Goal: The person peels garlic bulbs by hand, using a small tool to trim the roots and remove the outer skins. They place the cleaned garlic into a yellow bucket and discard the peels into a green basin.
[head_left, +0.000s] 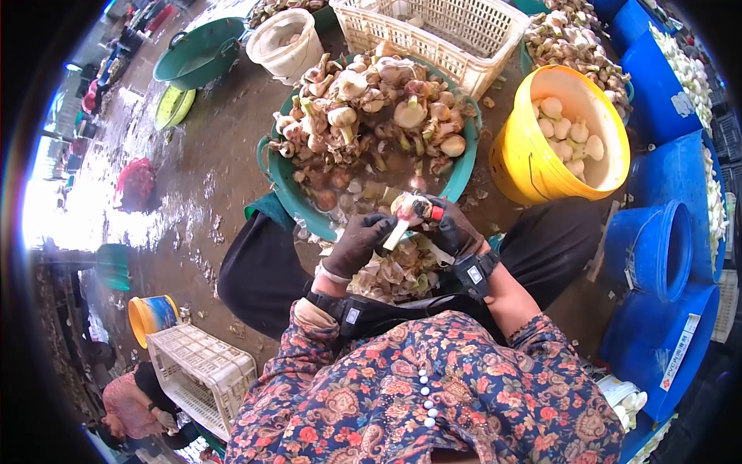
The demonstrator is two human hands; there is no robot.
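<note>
Both my hands wear dark gloves and meet over the near rim of a green tub (308,210). My left hand (357,246) is closed on a pale garlic bulb (406,205), whose white stem (396,235) points down toward me. At the bulb's right side is my right hand (459,230), closed round a small tool with a red part (437,213); its blade or tip is hidden. Unpeeled garlic bulbs (342,116) with brown skins heap up in the tub, over murky water. Below my hands lies a pile of papery peelings (394,277).
A yellow bucket (516,158) with peeled bulbs (568,131) stands right of the tub. Beyond the tub are a white bucket (287,58) and a plastic crate (421,42). Blue barrels (665,174) line the right side. Another person (131,402) sits at lower left beside a crate (201,363).
</note>
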